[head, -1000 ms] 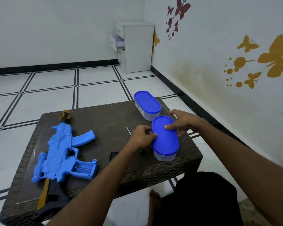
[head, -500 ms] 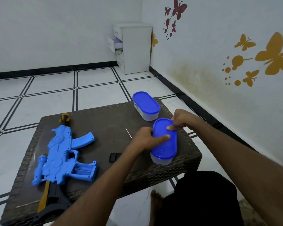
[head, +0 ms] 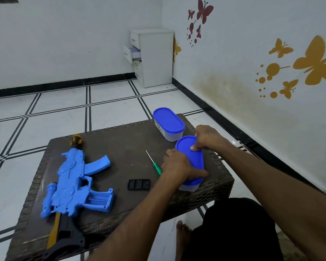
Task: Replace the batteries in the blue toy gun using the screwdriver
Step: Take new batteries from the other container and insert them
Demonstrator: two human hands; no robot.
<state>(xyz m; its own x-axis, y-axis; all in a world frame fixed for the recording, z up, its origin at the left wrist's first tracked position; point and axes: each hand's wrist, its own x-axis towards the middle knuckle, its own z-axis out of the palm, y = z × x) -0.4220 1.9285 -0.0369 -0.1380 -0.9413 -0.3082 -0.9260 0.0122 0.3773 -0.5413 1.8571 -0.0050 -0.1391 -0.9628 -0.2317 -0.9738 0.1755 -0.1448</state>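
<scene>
My left hand [head: 179, 164]: wrapped round the near side of one box [head: 191, 166], thumb laid along its edge, fingers curled over the blue lid.
My right hand [head: 208, 138]: at the far end of the same box, thumb and fingers pinching the lid's rim.
Boxes: two, both clear with blue lids. One is between my hands; the second box [head: 168, 124] stands just beyond my right hand, apart from it, near the table's far corner.
Screwdriver [head: 154, 163]: one, green handle, lying on the table just left of my left hand, its handle end close to my wrist and its thin shaft pointing away from me.
Toy gun [head: 73, 179]: one, blue, lying flat well to the left of both hands, its battery slot open and facing up.
Battery cover [head: 139, 184]: one black piece, between the gun and my left forearm.
Screw [head: 132, 165]: one tiny speck left of the screwdriver.
Table [head: 120, 140]: one, dark woven.
</scene>
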